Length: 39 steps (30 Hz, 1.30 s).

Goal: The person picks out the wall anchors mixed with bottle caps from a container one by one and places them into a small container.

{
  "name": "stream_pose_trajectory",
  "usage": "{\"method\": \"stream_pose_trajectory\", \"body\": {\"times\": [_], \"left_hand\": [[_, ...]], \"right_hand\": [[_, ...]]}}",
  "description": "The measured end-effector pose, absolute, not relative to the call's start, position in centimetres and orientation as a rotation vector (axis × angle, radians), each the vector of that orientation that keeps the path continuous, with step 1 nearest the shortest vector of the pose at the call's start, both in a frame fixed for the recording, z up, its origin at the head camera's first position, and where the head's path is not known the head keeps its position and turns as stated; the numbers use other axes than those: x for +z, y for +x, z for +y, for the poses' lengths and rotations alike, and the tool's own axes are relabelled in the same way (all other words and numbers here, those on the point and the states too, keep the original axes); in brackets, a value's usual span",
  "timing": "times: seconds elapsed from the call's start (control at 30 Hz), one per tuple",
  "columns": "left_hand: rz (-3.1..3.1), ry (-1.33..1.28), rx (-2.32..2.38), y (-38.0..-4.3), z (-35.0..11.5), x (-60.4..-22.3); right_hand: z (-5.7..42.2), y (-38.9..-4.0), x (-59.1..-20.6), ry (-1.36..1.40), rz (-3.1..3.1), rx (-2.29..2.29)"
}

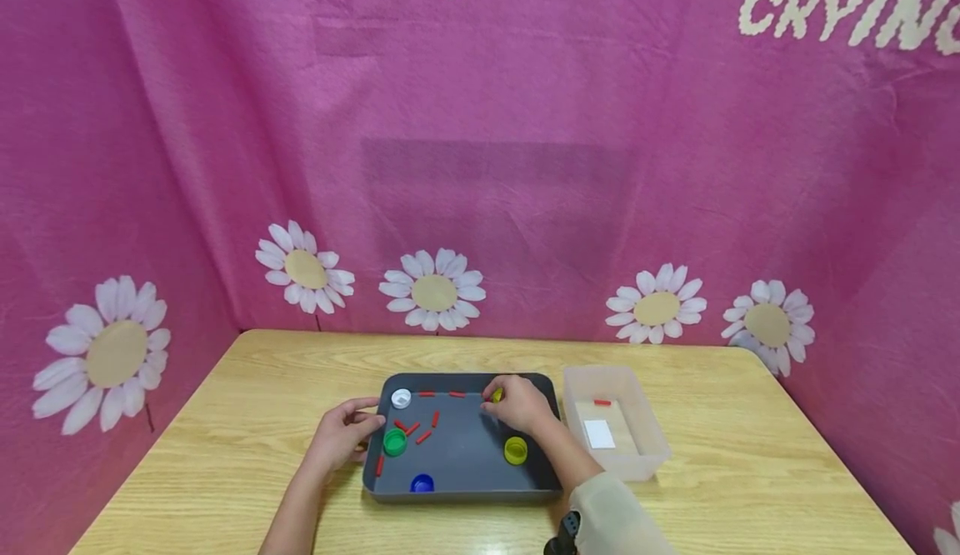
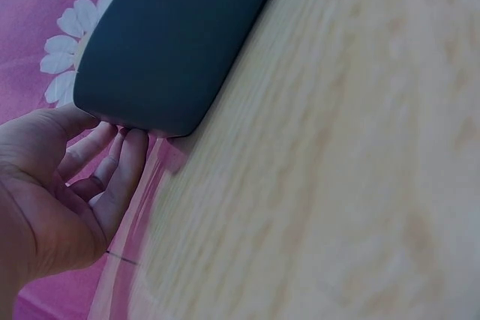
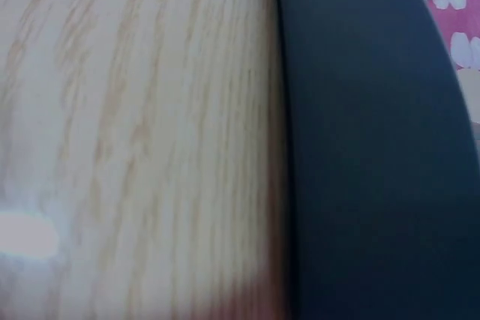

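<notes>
A dark grey tray point(image 1: 465, 495) lies on the table with a white cap point(image 1: 401, 398), a green cap point(image 1: 395, 442), a blue cap point(image 1: 422, 483) and a yellow cap point(image 1: 515, 451) in it. Several short red sticks point(image 1: 423, 437) are scattered inside, some along its edges. My left hand point(image 1: 341, 434) grips the tray's left wall, thumb at the rim; the left wrist view shows its fingertips against the outer side. Over the tray's far right part, my right hand point(image 1: 519, 405) pinches a second yellow cap point(image 1: 497, 394), partly hidden by its fingers.
Right of the tray stands a translucent plastic box point(image 1: 652, 455) holding a red stick point(image 1: 602, 402) and a white card point(image 1: 599, 434). A pink cloth with daisies point(image 1: 435, 292) hangs behind the wooden table point(image 1: 225, 455). The tray's outer wall point(image 3: 375, 140) fills much of the right wrist view.
</notes>
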<state>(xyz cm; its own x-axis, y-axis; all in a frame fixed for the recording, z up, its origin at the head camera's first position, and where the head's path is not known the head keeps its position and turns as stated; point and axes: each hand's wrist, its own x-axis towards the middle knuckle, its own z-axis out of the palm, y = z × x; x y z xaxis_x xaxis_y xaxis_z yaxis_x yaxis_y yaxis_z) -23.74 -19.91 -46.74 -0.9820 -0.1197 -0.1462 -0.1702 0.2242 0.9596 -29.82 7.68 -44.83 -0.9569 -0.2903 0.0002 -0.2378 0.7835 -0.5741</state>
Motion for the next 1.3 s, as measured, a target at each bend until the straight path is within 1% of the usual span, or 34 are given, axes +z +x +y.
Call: {"method": "stream_pose_trajectory", "body": {"times": [0.3,0.5,0.73,1.3], "left_hand": [[2.438,-0.303,1.891,-23.81,-19.91,-46.82],[2.427,-0.293,1.912,-23.77,-19.90,-46.81],[2.427,-0.314,1.905,-23.75,-19.89,-46.84],[2.420,-0.298,1.918,-23.75,-19.93,-46.83]], "right_hand": [[7.52,-29.84,-45.35,-0.401,2.921,-0.855],[7.22,-30.06,-45.50,-0.349,2.990,-0.743],[6.90,-30.24,-45.81,-0.357,3.044,-0.614],[7.03,-30.01,-45.68,-0.398,3.015,-0.721]]}}
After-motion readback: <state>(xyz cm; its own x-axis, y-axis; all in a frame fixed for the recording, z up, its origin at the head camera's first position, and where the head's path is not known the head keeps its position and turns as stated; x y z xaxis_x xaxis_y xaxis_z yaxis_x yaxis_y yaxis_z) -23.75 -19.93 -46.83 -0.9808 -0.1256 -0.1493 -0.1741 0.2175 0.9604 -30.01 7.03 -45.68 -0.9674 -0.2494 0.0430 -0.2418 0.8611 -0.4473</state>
